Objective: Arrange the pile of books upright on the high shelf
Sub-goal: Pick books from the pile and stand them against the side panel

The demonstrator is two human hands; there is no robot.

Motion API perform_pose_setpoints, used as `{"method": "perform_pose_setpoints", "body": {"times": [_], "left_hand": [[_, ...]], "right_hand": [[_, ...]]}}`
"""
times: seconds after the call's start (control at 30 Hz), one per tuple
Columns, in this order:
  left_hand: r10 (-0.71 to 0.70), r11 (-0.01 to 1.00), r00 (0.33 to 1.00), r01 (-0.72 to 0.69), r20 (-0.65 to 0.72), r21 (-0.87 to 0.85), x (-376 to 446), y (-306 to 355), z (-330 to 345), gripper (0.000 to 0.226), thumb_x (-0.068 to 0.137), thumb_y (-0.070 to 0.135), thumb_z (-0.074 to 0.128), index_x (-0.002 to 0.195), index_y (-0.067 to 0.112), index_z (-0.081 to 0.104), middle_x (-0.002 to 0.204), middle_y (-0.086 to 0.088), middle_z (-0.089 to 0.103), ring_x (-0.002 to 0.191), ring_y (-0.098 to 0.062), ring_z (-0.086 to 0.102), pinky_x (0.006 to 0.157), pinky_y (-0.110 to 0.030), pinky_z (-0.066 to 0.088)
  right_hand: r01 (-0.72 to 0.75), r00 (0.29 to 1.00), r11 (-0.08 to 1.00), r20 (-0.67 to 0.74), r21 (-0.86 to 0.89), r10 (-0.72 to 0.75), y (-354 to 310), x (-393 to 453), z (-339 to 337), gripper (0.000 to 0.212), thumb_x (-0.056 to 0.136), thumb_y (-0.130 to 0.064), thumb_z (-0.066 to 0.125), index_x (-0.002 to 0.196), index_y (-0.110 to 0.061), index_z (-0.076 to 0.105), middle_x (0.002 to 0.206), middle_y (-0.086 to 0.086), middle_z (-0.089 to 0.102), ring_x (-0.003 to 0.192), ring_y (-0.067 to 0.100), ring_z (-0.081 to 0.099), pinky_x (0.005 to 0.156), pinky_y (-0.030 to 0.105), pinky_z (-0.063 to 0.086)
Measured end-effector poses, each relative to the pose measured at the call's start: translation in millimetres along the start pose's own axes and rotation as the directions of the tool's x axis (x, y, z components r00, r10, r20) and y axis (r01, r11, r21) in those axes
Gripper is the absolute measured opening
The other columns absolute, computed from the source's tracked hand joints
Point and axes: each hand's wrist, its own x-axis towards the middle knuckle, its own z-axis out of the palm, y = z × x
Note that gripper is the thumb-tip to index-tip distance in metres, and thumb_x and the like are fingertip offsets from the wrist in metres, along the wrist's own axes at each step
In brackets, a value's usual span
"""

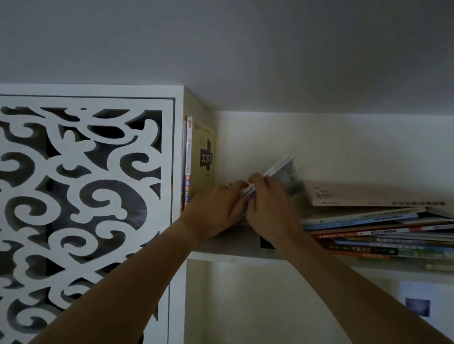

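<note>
On the high white shelf (pixel 225 252), a few books stand upright (pixel 199 158) against the left wall of the compartment. A messy pile of books (pixel 379 226) lies flat on the right, some sticking out over the shelf edge. Both hands hold one thin book (pixel 284 174) by its near end, tilted up between the upright books and the pile. My left hand (pixel 216 208) grips it from the left and my right hand (pixel 268 206) from the right.
A white cupboard door with carved scroll cut-outs (pixel 78 198) stands just left of the shelf. The ceiling (pixel 228 25) is close above. A pale wall with a small picture (pixel 418 306) lies below the shelf.
</note>
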Motion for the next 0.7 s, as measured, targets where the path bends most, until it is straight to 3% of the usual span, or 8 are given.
{"method": "perform_pose_setpoints", "body": {"times": [0.03,0.1,0.23,0.33,0.43,0.53,0.6,0.7], "left_hand": [[-0.014,0.999,0.994,0.008,0.111,0.053,2,0,1,0.044,0.108,0.049,0.041,0.139,0.019,0.046,0.111,-0.008,0.074,0.089,-0.022,0.072,0.073,-0.032,0.055],[-0.081,0.993,0.987,0.067,0.137,0.1,3,2,3,0.049,0.104,0.045,0.053,0.142,0.018,0.039,0.125,-0.01,0.07,0.098,-0.025,0.073,0.078,-0.034,0.057],[-0.145,0.985,0.986,0.152,-0.086,0.08,-10,10,25,0.048,0.103,0.039,0.059,0.139,0.016,0.037,0.131,-0.012,0.067,0.092,-0.024,0.076,0.075,-0.036,0.062],[-0.192,0.972,0.931,0.224,-0.309,0.07,-19,10,40,0.031,0.107,0.033,0.052,0.129,0.011,0.046,0.109,-0.012,0.071,0.07,-0.02,0.075,0.056,-0.027,0.061],[-0.291,0.923,0.845,0.371,-0.449,0.099,-21,5,44,0.039,0.106,0.018,0.056,0.138,-0.003,0.053,0.125,-0.023,0.064,0.102,-0.029,0.071,0.082,-0.037,0.064],[-0.173,0.896,0.844,0.349,-0.507,0.274,-28,-4,43,0.054,0.107,0.024,0.055,0.151,-0.005,0.045,0.154,-0.029,0.044,0.143,-0.038,0.039,0.119,-0.052,0.04],[-0.008,0.862,0.88,0.247,-0.475,0.443,-36,-15,43,0.061,0.107,0.038,0.047,0.149,-0.007,0.046,0.158,-0.029,0.032,0.148,-0.041,0.03,0.126,-0.053,0.027],[-0.042,0.888,0.873,0.255,-0.485,0.382,-42,-16,35,0.068,0.102,0.037,0.052,0.152,-0.008,0.041,0.164,-0.029,0.025,0.154,-0.042,0.024,0.129,-0.052,0.018]], "right_hand": [[0.006,0.999,0.998,0.037,0.054,-0.008,3,1,-2,0.054,0.1,-0.011,0.053,0.151,-0.021,0.038,0.143,0.014,0.051,0.125,0.027,0.056,0.09,0.036,0.058],[-0.042,0.998,0.965,0.063,0.261,0.027,10,4,-8,0.087,0.097,-0.002,0.059,0.163,-0.033,0.012,0.152,0.014,0.044,0.12,0.022,0.061,0.089,0.038,0.062],[-0.111,0.993,0.845,0.099,0.523,0.069,15,6,-12,0.1,0.102,-0.006,0.055,0.158,-0.048,-0.017,0.159,0.015,0.041,0.09,0.004,0.065,0.066,0.017,0.059],[-0.08,0.988,0.781,0.155,0.619,-0.022,-7,10,-6,0.098,0.106,-0.014,0.052,0.155,-0.049,-0.026,0.168,0.004,0.028,0.112,0.012,0.066,0.078,0.013,0.054],[-0.104,0.962,0.697,0.25,0.71,-0.111,-40,18,1,0.077,0.11,-0.034,0.042,0.157,-0.052,-0.016,0.17,-0.006,0.023,0.143,0.02,0.046,0.107,0.029,0.043],[-0.193,0.927,0.71,0.363,0.677,-0.094,-51,25,19,0.056,0.106,-0.061,0.03,0.155,-0.063,0.001,0.166,-0.005,0.033,0.145,0.025,0.045,0.113,0.037,0.039],[-0.238,0.9,0.715,0.425,0.657,-0.091,-46,26,33,0.055,0.098,-0.076,0.026,0.151,-0.068,0.011,0.164,-0.006,0.036,0.144,0.026,0.046,0.115,0.046,0.042],[-0.21,0.896,0.712,0.423,0.67,-0.133,-38,25,45,0.054,0.102,-0.07,0.029,0.152,-0.068,0.011,0.168,-0.009,0.029,0.147,0.021,0.04,0.118,0.05,0.041]]}}
